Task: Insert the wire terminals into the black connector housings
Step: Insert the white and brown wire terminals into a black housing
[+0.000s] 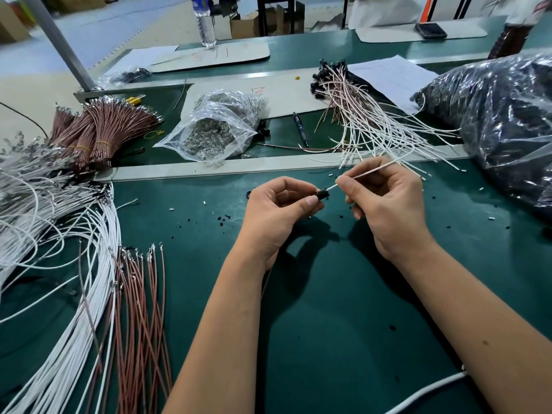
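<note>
Left hand [280, 210] pinches black connector housing [322, 195] above the green mat [328, 294] — steadying it, opening toward the right. Right hand [385, 201] pinches white wire [376, 170] close to its end, likely for stiffness; its tip meets the housing — seating depth hidden.

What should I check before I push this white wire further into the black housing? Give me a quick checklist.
1. Left hand grips the black connector housing: ok.
2. Right hand pinches the white wire close to the housing: ok.
3. Wire end meets the housing's opening: ok; it lines up with the mouth.
4. Terminal seated fully: cannot tell; the tip is hidden inside the housing.
5. Wire tail free of the finished harness pile: cannot tell; it runs up towards that pile.
6. Loose brown wires on the green mat for the next insert: ok.
</note>
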